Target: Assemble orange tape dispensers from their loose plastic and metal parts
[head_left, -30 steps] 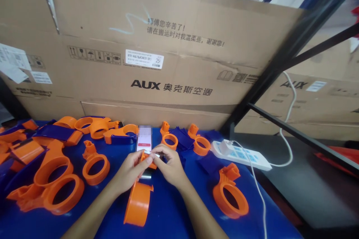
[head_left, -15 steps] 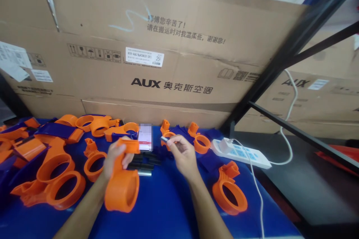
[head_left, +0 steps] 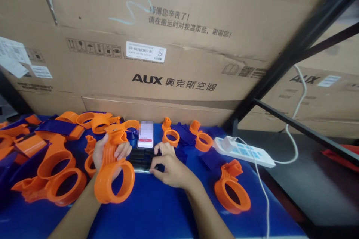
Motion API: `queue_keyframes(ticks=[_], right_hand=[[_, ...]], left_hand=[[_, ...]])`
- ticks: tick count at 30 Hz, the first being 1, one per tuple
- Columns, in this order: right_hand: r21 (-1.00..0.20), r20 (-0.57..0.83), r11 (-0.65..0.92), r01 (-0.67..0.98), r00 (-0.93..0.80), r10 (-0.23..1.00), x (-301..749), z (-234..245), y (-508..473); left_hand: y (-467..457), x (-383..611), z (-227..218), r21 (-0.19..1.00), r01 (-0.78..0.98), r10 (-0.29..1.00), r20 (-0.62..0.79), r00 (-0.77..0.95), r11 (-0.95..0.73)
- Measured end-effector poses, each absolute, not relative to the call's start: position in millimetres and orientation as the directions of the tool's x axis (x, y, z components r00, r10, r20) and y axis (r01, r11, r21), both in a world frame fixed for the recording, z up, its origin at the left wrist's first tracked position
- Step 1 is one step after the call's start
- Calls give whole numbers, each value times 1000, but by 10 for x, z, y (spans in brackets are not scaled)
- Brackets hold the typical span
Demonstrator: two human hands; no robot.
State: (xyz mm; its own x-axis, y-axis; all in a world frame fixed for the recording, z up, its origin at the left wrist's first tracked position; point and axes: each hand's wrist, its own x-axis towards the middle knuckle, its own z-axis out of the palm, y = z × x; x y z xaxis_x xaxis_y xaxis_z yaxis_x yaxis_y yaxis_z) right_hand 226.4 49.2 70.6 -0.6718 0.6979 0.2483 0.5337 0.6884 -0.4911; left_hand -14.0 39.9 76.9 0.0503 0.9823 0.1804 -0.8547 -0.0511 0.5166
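Note:
My left hand (head_left: 123,150) is closed round the handle of an orange tape dispenser frame (head_left: 126,185), holding it up with its large ring toward me. My right hand (head_left: 171,166) is at the right end of a row of black strips (head_left: 138,160) on the blue table. Its fingers are bent and apart, with the thumb near the strips' lower edge. No piece shows clearly between the fingertips. A phone (head_left: 145,140) with a lit screen lies just beyond the strips.
Orange and blue dispensers (head_left: 60,129) crowd the left side. Loose orange frames (head_left: 203,142) and dark blue pieces (head_left: 185,134) lie at the right. A white power strip (head_left: 249,154) trails a cable. A large cardboard box (head_left: 174,108) stands behind, beside a dark metal rack post (head_left: 269,78).
My right hand has lowered and moved left to the black strips; the small piece at its fingertips no longer shows. My left hand has turned the orange frame so its ring opening faces me.

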Motion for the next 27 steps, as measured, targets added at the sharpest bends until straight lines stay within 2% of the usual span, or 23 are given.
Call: queue_keyframes(ticks=[7, 12, 15, 17, 20, 22, 24, 27], right_hand=[[-439, 185, 688, 577, -692, 698, 2238, 620, 474], [-446, 183, 676, 586, -680, 710, 2228, 652, 460], [-524, 265, 657, 542, -629, 731, 2227, 746, 453], [-614, 347, 651, 446, -588, 730, 2222, 803, 441], [-719, 418, 650, 246, -594, 688, 2177, 825, 411], [-745, 438, 638, 193, -581, 686, 2122, 797, 391], [-752, 469, 634, 183, -528, 709, 2070, 755, 379], [-752, 535, 637, 171, -407, 741, 2054, 704, 390]], left_hand=[[389, -138, 777, 565, -824, 984, 168, 62, -44], [412, -132, 784, 621, -783, 974, 195, 112, -34], [445, -44, 732, 742, -668, 981, 164, 101, -56], [468, 44, 684, 816, -570, 993, 117, -4, -99], [505, 146, 621, 839, -509, 973, 101, -207, -195], [528, 177, 588, 832, -493, 951, 122, -285, -254], [541, 195, 550, 836, -473, 942, 141, -306, -279], [507, 224, 490, 861, -453, 965, 143, -219, -231]])
